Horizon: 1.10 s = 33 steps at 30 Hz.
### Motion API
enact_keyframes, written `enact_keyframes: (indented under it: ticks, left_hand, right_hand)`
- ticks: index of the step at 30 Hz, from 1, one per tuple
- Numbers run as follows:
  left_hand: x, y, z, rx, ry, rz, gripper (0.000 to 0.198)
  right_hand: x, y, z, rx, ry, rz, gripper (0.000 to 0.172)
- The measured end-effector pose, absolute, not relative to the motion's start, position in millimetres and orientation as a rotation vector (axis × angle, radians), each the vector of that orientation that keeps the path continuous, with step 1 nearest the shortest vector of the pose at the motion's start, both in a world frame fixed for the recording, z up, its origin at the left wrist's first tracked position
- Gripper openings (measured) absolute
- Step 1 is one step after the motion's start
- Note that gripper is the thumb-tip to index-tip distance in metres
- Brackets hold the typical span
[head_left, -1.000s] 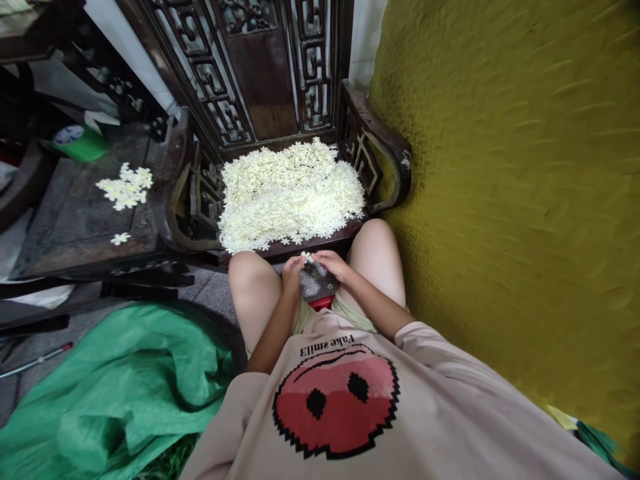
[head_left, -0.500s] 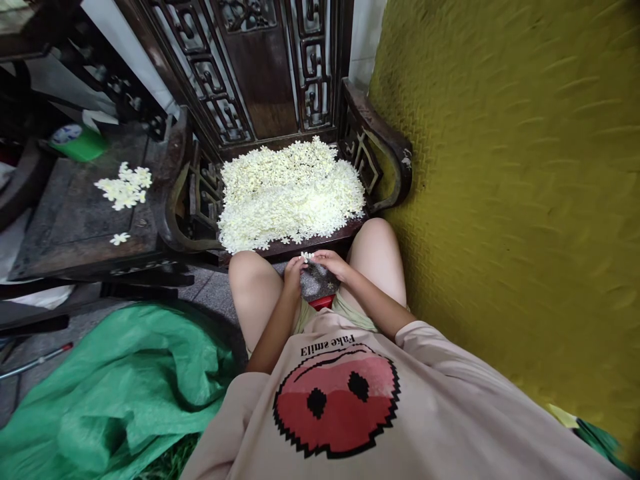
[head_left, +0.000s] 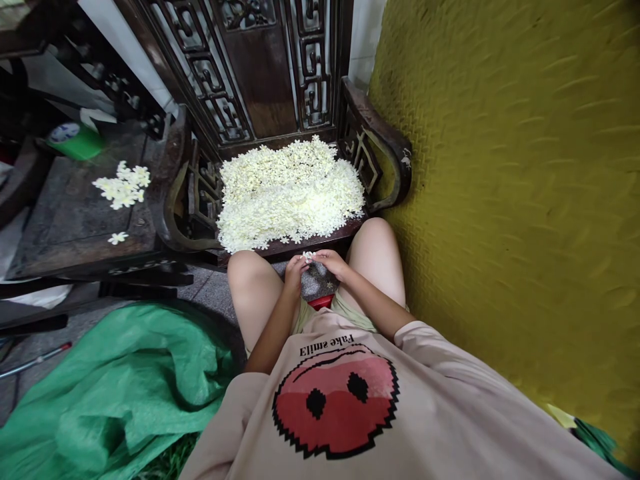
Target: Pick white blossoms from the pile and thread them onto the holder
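Between my knees, a small white flower is pinched at the fingertips of my two hands. My left hand has its thumb and fingers closed on the flower from the left. From the right, my right hand reaches it with fingers pressed together at the petals. Just beyond my hands, a thick heap of white flowers covers the seat of a dark carved wooden chair. The flower's stem is too small to make out.
On the dark wooden side table at left lie a small cluster of flowers, a single flower and a green tape roll. A green plastic sack is on the floor. A yellow-green textured sheet stands at right.
The flower between my fingertips has turned slightly and shifted a touch to the right. My hands stay in nearly the same place.
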<state>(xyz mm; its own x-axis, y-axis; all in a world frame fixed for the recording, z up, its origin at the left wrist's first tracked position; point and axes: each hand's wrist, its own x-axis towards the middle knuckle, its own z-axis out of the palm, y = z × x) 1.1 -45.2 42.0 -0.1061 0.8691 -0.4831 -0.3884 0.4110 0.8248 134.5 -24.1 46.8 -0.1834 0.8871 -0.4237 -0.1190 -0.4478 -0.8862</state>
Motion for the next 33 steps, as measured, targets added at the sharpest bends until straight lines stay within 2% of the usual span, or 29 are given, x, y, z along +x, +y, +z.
enact_keyframes:
  ticks: [8, 16, 24, 29, 33]
  left_hand:
    - [3.7, -46.5, 42.0, 0.628, 1.303, 1.084, 0.029]
    - [5.9, -49.9, 39.3, 0.625, 1.239, 1.148, 0.032]
    - [12.5, -56.3, 49.7, 0.785, 1.371, 1.240, 0.027]
    - [13.2, -55.2, 47.3, 0.679, 1.473, 1.268, 0.027]
    - [9.5, -47.9, 52.7, 0.664, 1.527, 1.224, 0.027]
  right_hand:
    - [133.8, -24.3, 36.7, -1.416, -1.055, 1.522, 0.028]
    - [131.3, -23.8, 37.9, -1.390, -0.994, 1.594, 0.024]
    - [127.8, -27.7, 48.9, -1.448, -0.949, 1.633, 0.014]
    - [120.2, -27.9, 55.6, -1.486, -0.894, 1.723, 0.018]
    - [121.4, -24.3, 55.0, -1.478, -0.921, 1.732, 0.031]
